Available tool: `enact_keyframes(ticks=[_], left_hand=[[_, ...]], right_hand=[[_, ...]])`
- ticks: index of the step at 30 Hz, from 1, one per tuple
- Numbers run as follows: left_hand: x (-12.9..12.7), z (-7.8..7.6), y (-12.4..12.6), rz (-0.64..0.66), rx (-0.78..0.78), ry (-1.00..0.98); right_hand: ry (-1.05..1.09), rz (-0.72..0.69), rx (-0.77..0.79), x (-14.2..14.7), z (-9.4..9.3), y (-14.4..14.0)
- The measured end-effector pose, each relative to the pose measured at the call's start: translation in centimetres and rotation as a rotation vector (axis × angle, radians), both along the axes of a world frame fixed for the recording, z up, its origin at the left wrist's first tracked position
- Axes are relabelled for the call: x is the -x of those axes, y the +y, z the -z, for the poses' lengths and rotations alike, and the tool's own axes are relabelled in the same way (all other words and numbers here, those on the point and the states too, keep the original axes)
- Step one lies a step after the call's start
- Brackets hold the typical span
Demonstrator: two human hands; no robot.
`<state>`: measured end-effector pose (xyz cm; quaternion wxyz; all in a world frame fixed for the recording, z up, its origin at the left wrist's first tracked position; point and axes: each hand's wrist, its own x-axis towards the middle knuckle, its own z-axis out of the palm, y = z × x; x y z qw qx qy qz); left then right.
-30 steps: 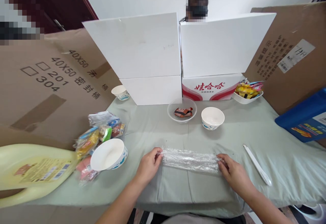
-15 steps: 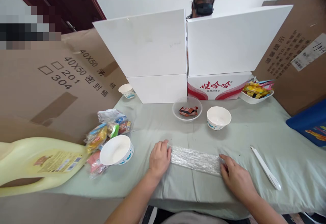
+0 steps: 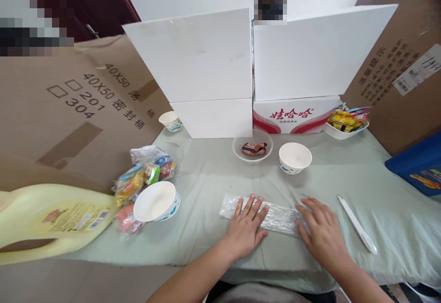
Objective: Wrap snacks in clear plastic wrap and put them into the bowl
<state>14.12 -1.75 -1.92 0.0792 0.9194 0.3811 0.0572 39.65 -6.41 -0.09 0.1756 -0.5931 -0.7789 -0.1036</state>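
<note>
1. A folded strip of clear plastic film (image 3: 275, 214) lies flat on the pale green tablecloth (image 3: 213, 179), near the front edge and roughly at its middle.
2. Left hand (image 3: 246, 227): fingers spread, palm down, pressing the left half of the film. Nothing is pinched.
3. Right hand (image 3: 320, 229): fingers spread and flat, covering the film's right end.
4. Handling judgement: the film looks very light, limp and clingy, likely to crease or stick to itself. Best taken at its two short ends with fingertips, not from the middle.
5. Right of the film, near but apart, lies a white plastic cutter (image 3: 356, 224).
6. Behind the film stand a clear bowl (image 3: 252, 148) holding a wrapped snack and a white paper bowl (image 3: 295, 158).
7. Left of the film sits another paper bowl (image 3: 156, 201) against a bag of snacks (image 3: 144, 174); further left, a yellow jug (image 3: 51, 220) on its side.
8. Far behind the film, white boards (image 3: 206, 64) screen another person.
</note>
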Motion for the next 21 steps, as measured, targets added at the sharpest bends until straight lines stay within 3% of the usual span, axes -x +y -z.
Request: enact_keyframes(ticks=[2, 4, 9, 12, 14, 17, 21], left_hand=[[0.0, -0.1, 0.0, 0.001, -0.011, 0.026], [0.4, -0.2, 0.1, 0.014, -0.024, 0.044], [5.0, 0.0, 1.5, -0.064, -0.088, 0.087], [8.0, 0.0, 2.4, -0.232, -0.149, 0.110], [8.5, -0.5, 2.3, -0.379, -0.215, 0.081], [6.2, -1.7, 0.9, -0.469, -0.260, -0.063], [-0.1, -2.6, -2.5, -0.203, -0.048, -0.251]], right_hand=[[-0.052, -0.224, 0.023, 1.6, 0.2, 0.2], [-0.094, -0.353, 0.090, 2.8, 1.0, 0.3], [-0.085, -0.349, 0.189, 1.9, 2.1, -0.9], [-0.092, -0.334, 0.177, 0.1, 1.9, -2.4], [-0.099, -0.324, 0.152, -0.9, 1.7, -3.4], [-0.090, -0.332, 0.118, -1.6, 1.8, -4.6], [-0.035, -0.362, 0.128, -1.7, 1.6, -5.8]])
